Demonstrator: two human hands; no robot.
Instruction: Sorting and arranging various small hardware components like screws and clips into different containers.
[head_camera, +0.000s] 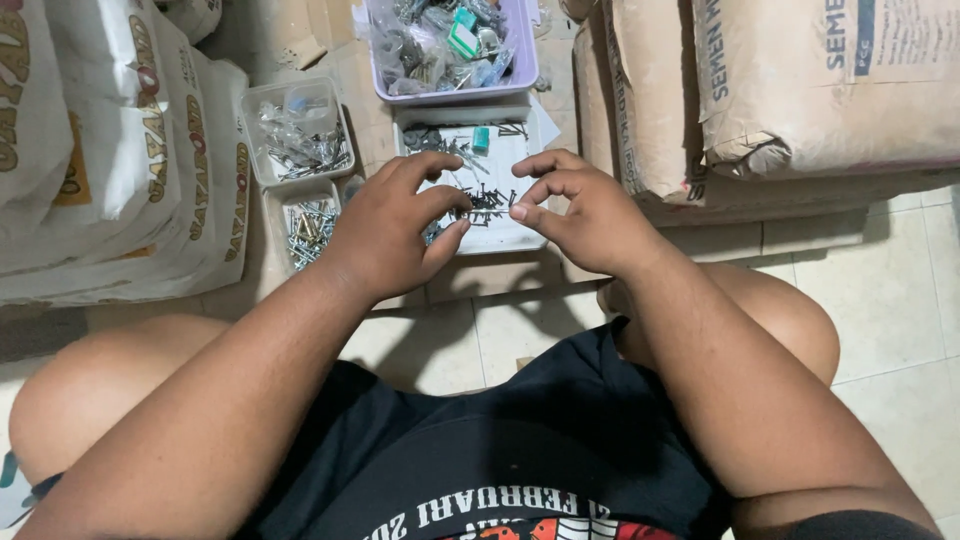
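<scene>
Both hands, left hand (395, 222) and right hand (575, 212), pinch small screws (488, 200) with bent fingers; many lie unsorted on the tray (520, 152) beneath the fingertips.

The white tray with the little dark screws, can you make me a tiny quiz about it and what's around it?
1. True or false: both hands, the left hand and the right hand, are over the flat white plastic tray of small dark screws.
2. Which container lies just beyond the white tray? A) lilac plastic basket of small bagged parts B) red metal bucket C) blue glass bowl
3. Fill in: the two clear plastic boxes of silvery screws sit on the person's ____ side.

Key: 1 true; 2 A; 3 left.
</scene>
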